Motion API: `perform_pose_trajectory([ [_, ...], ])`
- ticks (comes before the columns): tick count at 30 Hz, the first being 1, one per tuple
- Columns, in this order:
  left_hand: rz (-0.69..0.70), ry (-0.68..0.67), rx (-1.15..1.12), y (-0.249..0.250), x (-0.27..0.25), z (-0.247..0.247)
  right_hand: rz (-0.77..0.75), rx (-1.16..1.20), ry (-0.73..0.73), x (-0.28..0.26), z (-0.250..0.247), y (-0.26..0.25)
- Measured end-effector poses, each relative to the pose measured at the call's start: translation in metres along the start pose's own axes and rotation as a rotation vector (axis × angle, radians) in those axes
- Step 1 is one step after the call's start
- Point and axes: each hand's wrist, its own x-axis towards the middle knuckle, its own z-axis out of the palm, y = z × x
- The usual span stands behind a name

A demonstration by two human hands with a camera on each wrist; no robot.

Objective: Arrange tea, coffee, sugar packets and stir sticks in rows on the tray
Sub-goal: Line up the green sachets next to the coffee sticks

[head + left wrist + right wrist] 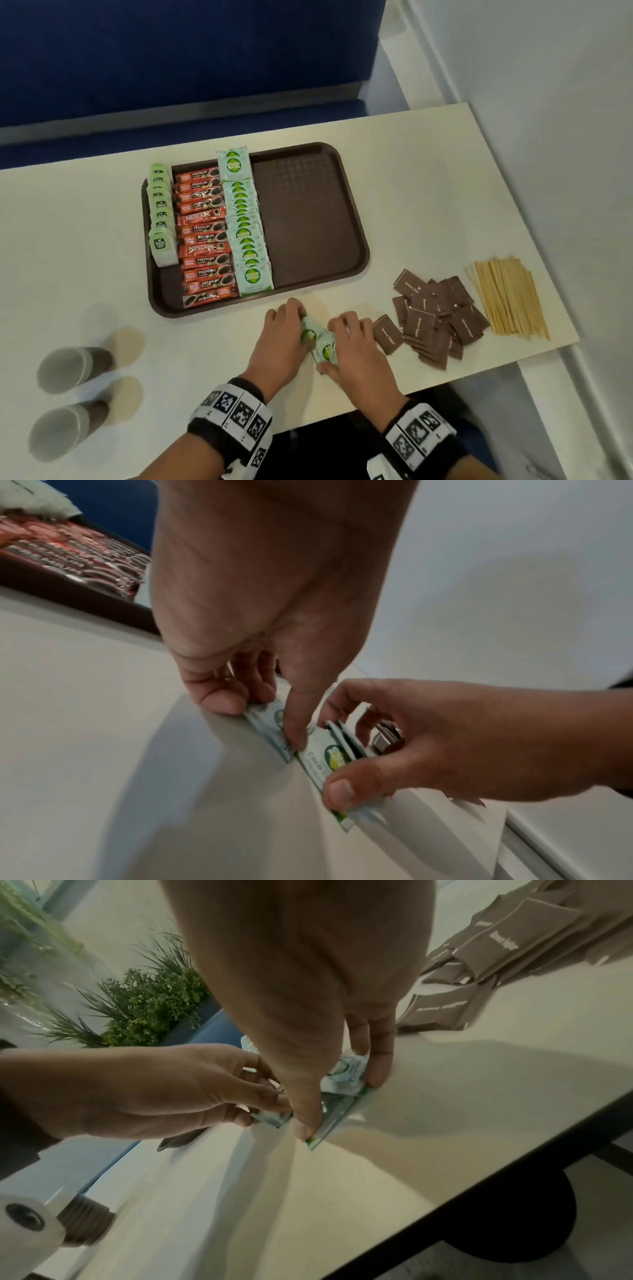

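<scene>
Both hands, the left hand [286,337] and right hand [356,346], pinch a small bunch of green packets [320,341] on the table [428,205] at lower centre. The tray [308,212] lies directly above them, its right half bare; the bunch's long axis runs diagonally, wrists angled inward.

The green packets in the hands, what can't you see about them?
- How many green packets: head view, left hand and right hand cover them.
- Their print: wrist views, blurred beyond "Coco".
- Lower packets: right wrist view, thumb hides them.
</scene>
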Motion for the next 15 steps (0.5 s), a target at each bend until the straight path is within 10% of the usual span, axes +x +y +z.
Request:
perform_pose_trajectory([
  [15, 0.047, -0.011, -0.514, -0.010, -0.017, -0.034, -0.005, 0.026, -0.183, 0.009, -0.008, -0.004],
])
